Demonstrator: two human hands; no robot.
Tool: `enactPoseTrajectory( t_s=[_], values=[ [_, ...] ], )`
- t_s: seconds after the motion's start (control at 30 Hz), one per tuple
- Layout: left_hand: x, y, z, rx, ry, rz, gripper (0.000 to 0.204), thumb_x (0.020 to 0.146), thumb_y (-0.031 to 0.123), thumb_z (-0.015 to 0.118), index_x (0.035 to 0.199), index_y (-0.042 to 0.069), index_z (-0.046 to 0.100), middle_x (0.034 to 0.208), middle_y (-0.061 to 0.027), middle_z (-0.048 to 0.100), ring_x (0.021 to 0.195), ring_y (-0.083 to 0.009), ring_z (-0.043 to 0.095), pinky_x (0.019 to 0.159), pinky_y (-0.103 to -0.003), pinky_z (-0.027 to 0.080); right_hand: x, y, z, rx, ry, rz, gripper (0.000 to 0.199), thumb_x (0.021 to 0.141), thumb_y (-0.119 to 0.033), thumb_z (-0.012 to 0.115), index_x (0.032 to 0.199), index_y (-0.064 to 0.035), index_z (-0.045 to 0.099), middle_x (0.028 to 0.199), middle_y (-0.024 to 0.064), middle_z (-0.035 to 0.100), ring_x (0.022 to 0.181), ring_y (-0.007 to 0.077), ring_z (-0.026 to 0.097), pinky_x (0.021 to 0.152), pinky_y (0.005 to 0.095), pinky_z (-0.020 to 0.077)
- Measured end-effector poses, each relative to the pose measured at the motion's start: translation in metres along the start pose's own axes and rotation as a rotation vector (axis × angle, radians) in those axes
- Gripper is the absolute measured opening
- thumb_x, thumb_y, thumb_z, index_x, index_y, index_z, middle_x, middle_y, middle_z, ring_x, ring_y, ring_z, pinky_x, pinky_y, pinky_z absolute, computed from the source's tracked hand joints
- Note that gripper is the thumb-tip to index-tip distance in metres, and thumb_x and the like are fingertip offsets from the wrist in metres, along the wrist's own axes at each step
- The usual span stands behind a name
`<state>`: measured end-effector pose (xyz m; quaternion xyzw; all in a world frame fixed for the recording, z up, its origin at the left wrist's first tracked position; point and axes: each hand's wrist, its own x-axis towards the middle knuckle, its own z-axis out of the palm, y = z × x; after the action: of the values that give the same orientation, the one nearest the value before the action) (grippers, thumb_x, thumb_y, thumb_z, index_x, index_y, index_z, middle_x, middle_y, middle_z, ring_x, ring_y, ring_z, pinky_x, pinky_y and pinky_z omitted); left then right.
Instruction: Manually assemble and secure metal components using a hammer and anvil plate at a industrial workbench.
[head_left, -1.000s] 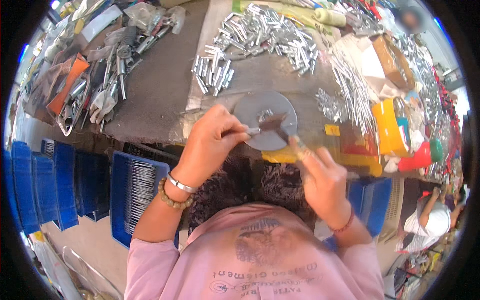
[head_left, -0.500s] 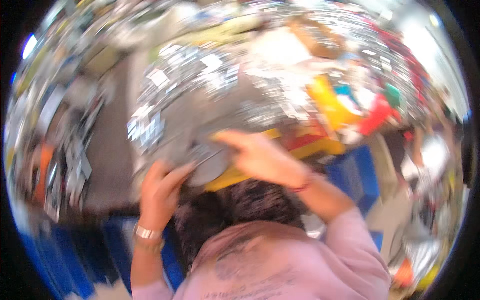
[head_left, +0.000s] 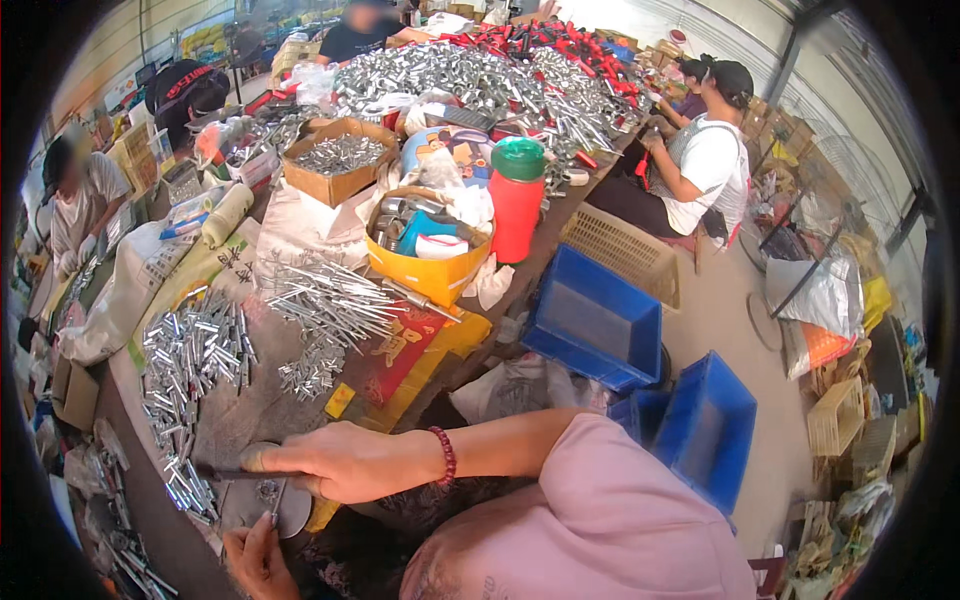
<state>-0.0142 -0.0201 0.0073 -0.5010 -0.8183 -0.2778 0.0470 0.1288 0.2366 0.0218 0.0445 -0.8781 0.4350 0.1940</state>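
In the head view, work is apparently being done on a slim metal piece (head_left: 275, 514) at a grey disc (head_left: 297, 513), with a dark bar-shaped tool (head_left: 226, 475) held across it. The tool's end is gripped by the closed right hand (head_left: 365, 462); the slim piece is pinched at the disc's near edge between the left hand's (head_left: 256, 562) thumb and forefinger, its exact shape too small to be told. A steady pinch and a controlled tool seem to be called for next.

On the worktop (head_left: 232, 425), seen from the disc, metal tubes (head_left: 195, 350) are heaped towards eleven o'clock, and thin rods (head_left: 330, 295) are spread between twelve and one. A yellow box (head_left: 425, 268) and a red bottle (head_left: 514, 215) are placed at one o'clock. In the room, a blue crate (head_left: 580, 345) is set at two o'clock, and beyond it a seated co-worker (head_left: 722, 165) is seen.
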Motion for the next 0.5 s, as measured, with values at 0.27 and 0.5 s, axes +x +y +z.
enactPoseTrajectory(
  t_s=[0.27,0.5],
  values=[
    [0.008,0.007,0.015,-0.21,0.151,-0.059,0.026,0.087,-0.001,0.085,0.112,0.005,0.081,0.091,-0.0138,0.067,0.085,-0.0326,0.065,0.076,-0.041,0.052,-0.036,-0.023,-0.01,-0.143,0.153,0.034,0.058,0.094,-0.001,0.072,0.151,-0.0063,0.064,0.137,0.0217,0.075,0.118,0.0416,0.075,0.096,0.0485,0.0628],
    [0.0,0.002,0.01,-0.42,0.137,-0.239,0.015,0.086,0.002,0.089,0.097,0.001,0.08,0.089,-0.0068,0.067,0.081,-0.0201,0.064,0.073,-0.033,0.05,-0.046,-0.032,-0.005,-0.313,-0.047,0.026,0.052,0.099,-0.003,0.074,0.15,-0.009,0.068,0.1,0.0153,0.074,0.077,0.0379,0.073,0.066,0.044,0.0581]
  ],
)
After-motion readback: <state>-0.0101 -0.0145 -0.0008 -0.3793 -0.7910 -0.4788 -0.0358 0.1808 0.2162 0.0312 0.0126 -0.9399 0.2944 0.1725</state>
